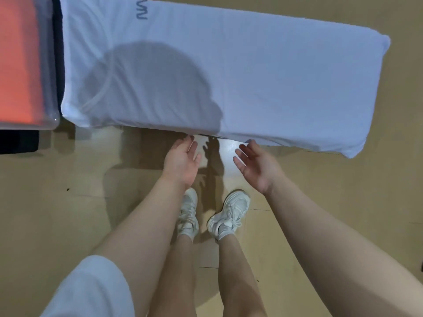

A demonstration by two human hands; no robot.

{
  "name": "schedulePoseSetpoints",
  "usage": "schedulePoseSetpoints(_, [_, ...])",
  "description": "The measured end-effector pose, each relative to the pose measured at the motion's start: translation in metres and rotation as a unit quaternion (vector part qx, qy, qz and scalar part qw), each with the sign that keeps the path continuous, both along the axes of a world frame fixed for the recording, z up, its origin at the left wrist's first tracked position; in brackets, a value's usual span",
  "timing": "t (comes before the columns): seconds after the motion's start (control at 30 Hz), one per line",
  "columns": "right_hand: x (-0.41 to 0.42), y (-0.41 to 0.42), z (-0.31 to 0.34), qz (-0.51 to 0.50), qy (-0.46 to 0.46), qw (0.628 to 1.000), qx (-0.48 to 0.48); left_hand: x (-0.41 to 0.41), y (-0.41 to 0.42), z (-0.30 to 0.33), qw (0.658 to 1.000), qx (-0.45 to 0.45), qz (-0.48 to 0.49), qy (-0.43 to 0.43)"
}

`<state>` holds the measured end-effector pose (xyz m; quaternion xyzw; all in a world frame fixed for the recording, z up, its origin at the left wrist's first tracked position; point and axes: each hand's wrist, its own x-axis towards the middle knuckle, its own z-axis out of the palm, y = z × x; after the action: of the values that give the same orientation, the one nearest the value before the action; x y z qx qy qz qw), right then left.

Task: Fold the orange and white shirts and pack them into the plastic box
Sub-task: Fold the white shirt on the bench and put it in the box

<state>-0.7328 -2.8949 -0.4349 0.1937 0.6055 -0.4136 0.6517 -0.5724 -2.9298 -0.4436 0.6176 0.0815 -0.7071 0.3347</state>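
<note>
1. White shirt (229, 72) is folded into a long strip and lies flat across the tabletop (58, 65), with some blue lettering showing near its far left end.
2. Orange shirt (17, 60) is already sitting folded inside the plastic box (49, 88), which is just left of the white one at the tabletop's end.
3. My left hand (182, 163) is relaxed with straight fingers, holding nothing, fingertips right at the near edge of the white shirt. Can't tell if they actually touch it.
4. My right hand (255, 167) is the same deal: palm turned in, fingers spread, nothing in it, tips just under that near edge.
5. The two hands are a bit apart, palms facing each other.
6. Below them you can see my white sneakers (229, 213) on the tan floor (320, 202).
</note>
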Motion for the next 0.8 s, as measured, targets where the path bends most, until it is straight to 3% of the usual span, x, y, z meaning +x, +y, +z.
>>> schedulePoseSetpoints(0.23, [0.008,-0.007,-0.021,-0.101,-0.06,0.992,-0.044,-0.001,-0.004,-0.023,0.998,-0.046,-0.031,-0.002])
schedulePoseSetpoints(0.43, [0.01,0.015,0.002,-0.12,-0.038,0.992,0.004,0.019,0.023,-0.001,0.999,-0.045,-0.02,-0.011])
schedulePoseSetpoints(0.6, [0.015,0.037,0.029,-0.171,-0.046,0.984,0.02,0.032,0.038,0.033,0.99,-0.017,0.087,0.107])
schedulePoseSetpoints(0.8, [0.024,0.047,0.041,-0.164,-0.055,0.983,0.063,0.028,0.042,0.043,0.989,-0.014,0.106,0.104])
